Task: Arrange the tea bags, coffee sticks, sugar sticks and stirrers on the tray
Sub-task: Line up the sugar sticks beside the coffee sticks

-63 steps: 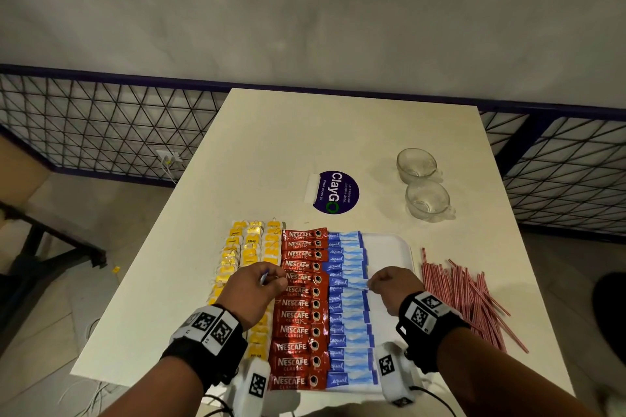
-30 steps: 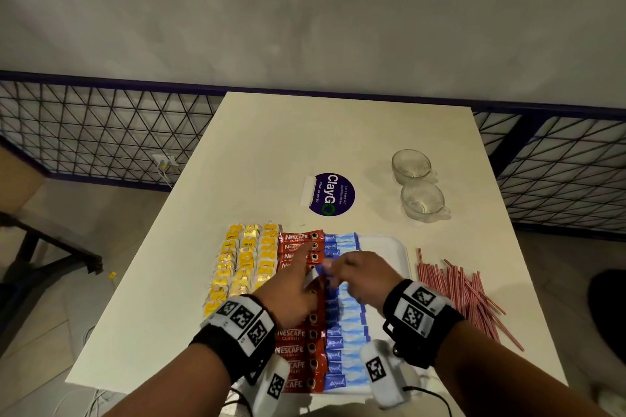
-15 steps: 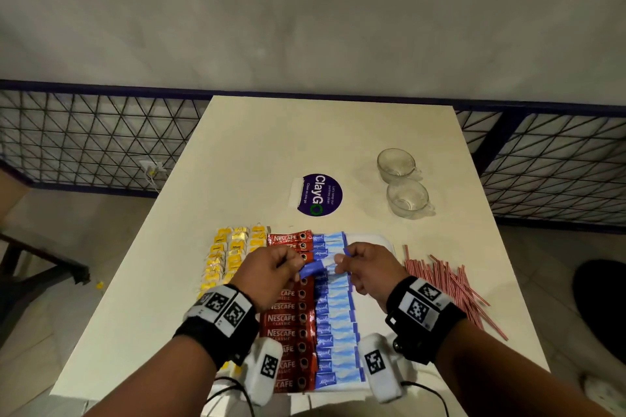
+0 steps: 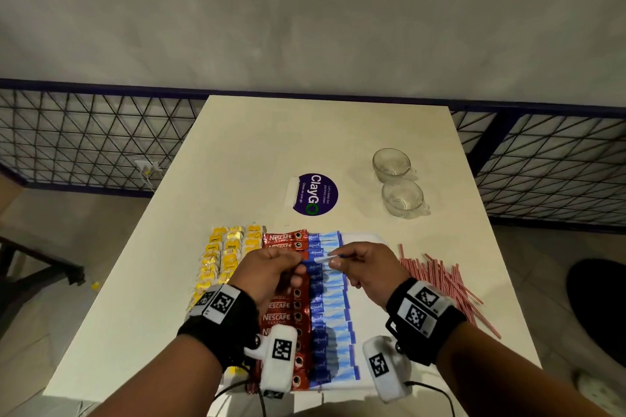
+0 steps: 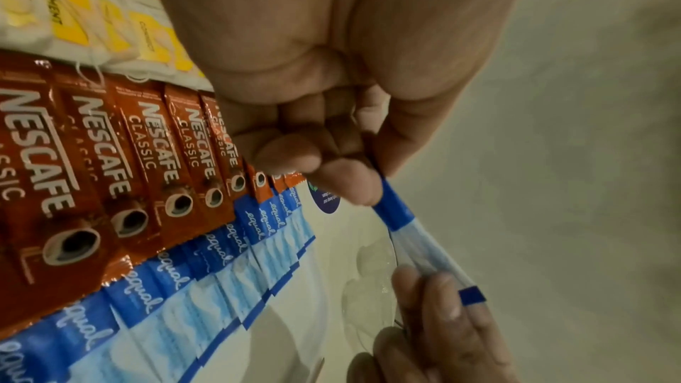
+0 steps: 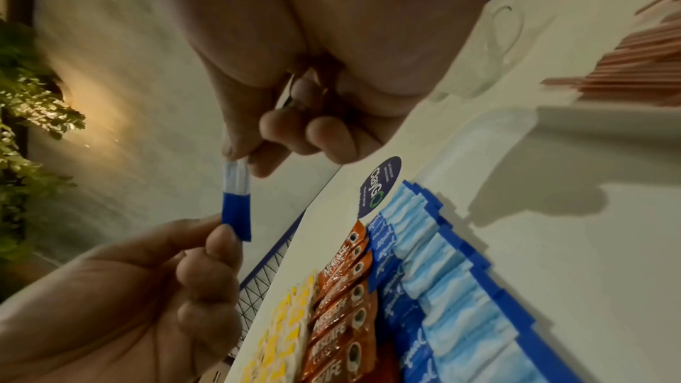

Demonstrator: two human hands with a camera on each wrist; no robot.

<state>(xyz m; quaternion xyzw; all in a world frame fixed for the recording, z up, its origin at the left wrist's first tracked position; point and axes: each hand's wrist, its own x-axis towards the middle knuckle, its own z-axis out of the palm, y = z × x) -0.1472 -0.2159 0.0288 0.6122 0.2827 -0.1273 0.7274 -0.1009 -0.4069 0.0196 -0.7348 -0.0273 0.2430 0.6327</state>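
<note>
Both hands pinch one sugar stick (image 4: 326, 259) by its ends, the left hand (image 4: 271, 272) on the dark blue end and the right hand (image 4: 364, 267) on the pale end. It hangs sideways just above the sugar row (image 4: 330, 315) on the tray (image 4: 366, 238), so it likely only needs to go straight down.

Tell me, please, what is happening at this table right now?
A person is laying out drink supplies on a white tray. Both hands hold one blue sugar stick above the rows: the left hand pinches its dark blue end, the right hand its pale end. Yellow tea bags, red coffee sticks and blue sugar sticks already lie in columns. The red stirrers lie in a loose pile on the table, right of the tray.
</note>
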